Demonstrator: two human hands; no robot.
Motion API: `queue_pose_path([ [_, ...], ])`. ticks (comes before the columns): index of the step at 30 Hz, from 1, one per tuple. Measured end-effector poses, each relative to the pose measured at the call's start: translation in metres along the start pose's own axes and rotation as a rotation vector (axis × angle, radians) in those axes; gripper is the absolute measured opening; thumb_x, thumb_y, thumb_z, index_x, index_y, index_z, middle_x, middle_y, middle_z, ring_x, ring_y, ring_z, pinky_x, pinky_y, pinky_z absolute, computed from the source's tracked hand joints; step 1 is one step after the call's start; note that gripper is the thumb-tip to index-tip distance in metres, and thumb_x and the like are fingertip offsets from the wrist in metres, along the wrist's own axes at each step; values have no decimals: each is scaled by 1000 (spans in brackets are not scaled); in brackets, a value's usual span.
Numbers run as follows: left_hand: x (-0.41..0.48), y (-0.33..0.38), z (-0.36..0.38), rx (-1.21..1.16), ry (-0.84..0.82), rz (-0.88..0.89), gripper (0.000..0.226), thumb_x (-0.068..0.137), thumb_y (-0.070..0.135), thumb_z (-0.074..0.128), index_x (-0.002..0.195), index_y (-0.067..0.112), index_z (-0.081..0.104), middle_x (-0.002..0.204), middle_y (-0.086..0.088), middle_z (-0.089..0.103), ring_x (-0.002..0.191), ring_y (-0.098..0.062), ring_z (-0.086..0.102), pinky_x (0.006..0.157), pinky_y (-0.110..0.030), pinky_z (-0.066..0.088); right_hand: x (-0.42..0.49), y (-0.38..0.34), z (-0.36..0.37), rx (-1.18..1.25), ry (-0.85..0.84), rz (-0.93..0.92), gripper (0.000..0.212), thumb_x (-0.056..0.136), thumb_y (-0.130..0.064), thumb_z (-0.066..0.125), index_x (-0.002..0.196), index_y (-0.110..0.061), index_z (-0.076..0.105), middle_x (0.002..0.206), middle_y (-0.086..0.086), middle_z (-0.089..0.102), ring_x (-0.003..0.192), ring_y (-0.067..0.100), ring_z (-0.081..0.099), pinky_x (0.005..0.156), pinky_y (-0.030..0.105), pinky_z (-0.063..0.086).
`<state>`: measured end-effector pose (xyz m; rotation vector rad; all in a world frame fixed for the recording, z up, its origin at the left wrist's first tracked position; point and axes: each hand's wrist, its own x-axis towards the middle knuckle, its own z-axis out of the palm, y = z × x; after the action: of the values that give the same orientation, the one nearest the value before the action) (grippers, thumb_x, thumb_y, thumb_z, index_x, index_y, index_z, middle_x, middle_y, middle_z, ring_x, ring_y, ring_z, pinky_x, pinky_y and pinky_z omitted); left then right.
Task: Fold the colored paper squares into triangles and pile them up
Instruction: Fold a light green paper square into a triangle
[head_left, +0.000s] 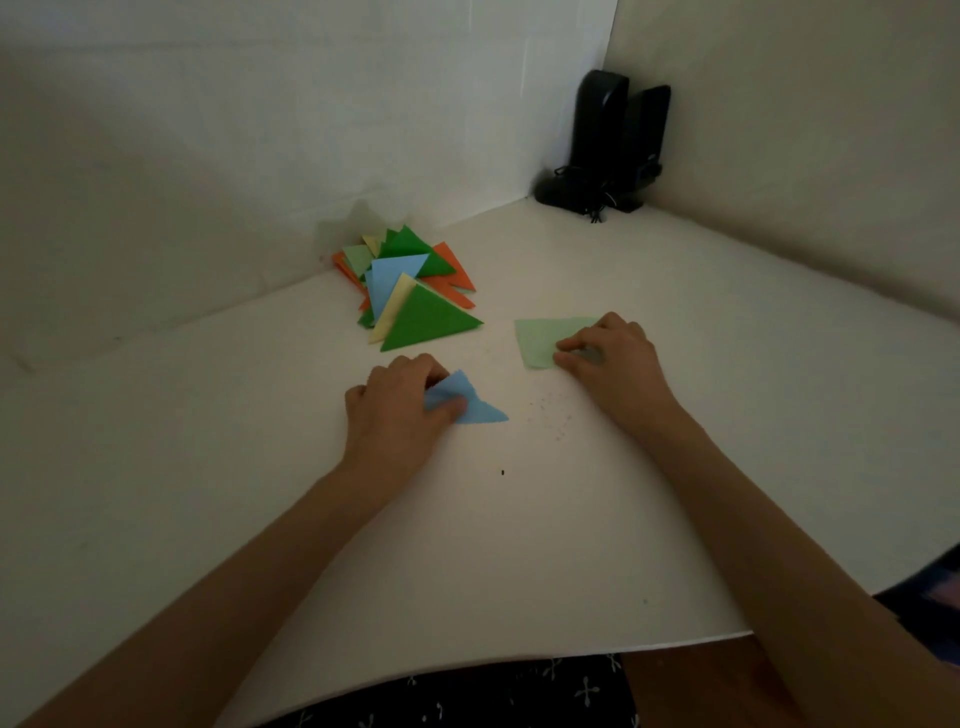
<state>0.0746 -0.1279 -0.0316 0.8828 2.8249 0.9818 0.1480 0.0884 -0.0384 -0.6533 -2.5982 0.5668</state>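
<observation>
My left hand (397, 402) pinches a light blue folded paper triangle (475, 408) between thumb and fingers, just above the white table. To the right, my right hand (613, 353) rests with curled fingers on a pale green paper square (540, 340) and pinches its right part. Farther back lies a pile of folded triangles (410, 291) in green, orange, blue, yellow and pale green, with a dark green triangle (428, 319) on its near side.
The white table (467, 545) is shut in by white walls at the back and right. Two black speakers (613, 140) with cables stand in the far right corner. The table's near edge runs along the bottom, over patterned dark clothing.
</observation>
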Motion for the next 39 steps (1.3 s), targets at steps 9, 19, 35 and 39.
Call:
queue_pose_path([
  [9,73,-1,-21,-117,303,113,22,87,16,62,108,9,56,104,-7,64,98,-28,57,82,-36,42,-2,0,1,20,15,-77,23,88,-26,64,105,-14,73,102,7,59,98,24,47,82,28,34],
  [19,55,-4,-4,83,448,132,44,86,29,63,123,9,48,122,-15,47,109,-30,46,88,-36,33,-4,2,-1,86,254,-236,13,83,-17,68,87,-7,76,90,10,65,84,32,53,72,43,46],
  [35,-6,-11,-15,-1369,-131,-269,22,93,-4,44,97,10,61,81,-2,69,71,-11,67,62,-23,56,-41,-55,13,73,-13,-904,49,86,-49,59,118,-13,65,114,7,61,105,20,50,91,32,41],
  [39,-5,-10,-15,-1389,-156,-255,23,93,-5,43,98,10,60,86,-5,67,72,-11,66,65,-24,56,-41,-57,18,-84,107,-998,31,95,-32,51,115,-14,67,111,8,65,102,23,54,87,34,40],
])
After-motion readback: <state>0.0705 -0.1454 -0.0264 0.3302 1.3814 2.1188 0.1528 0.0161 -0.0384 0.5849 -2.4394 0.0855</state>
